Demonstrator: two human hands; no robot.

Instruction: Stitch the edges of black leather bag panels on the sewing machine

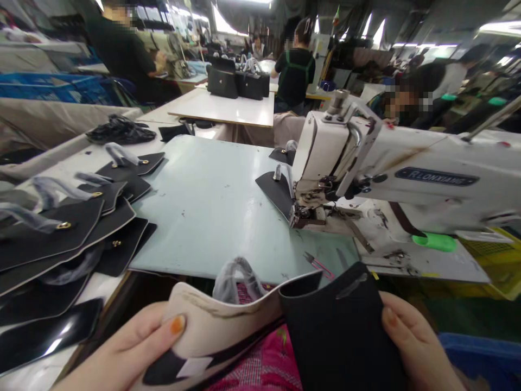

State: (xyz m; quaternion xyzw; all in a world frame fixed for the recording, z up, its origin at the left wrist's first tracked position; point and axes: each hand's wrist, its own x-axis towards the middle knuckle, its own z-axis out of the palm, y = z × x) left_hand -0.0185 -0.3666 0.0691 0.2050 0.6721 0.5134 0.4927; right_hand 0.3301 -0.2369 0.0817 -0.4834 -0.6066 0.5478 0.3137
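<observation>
My left hand (148, 334) is closed on the end of a bag panel (232, 326), thumb over its beige backing, which has a dark glue-like streak and a small white tag. Behind the panel's edge stands a handle loop (233, 277) wrapped in clear plastic. At the right, my right hand (413, 339) grips the side of a black leather piece (337, 326) that meets or overlaps the beige panel; whether they are joined I cannot tell. Both are held above my lap, before the table edge. A pair of thread snips (317, 264) with a pink handle lies just beyond.
A white sewing machine (391, 163) fills the right of the pale green tabletop (207, 201). Black bag flaps (49, 228) with wrapped handles are heaped at left. Black bags (238, 81) stand on a farther table. Co-workers (295, 70) sit beyond. A blue bin (484, 353) is lower right.
</observation>
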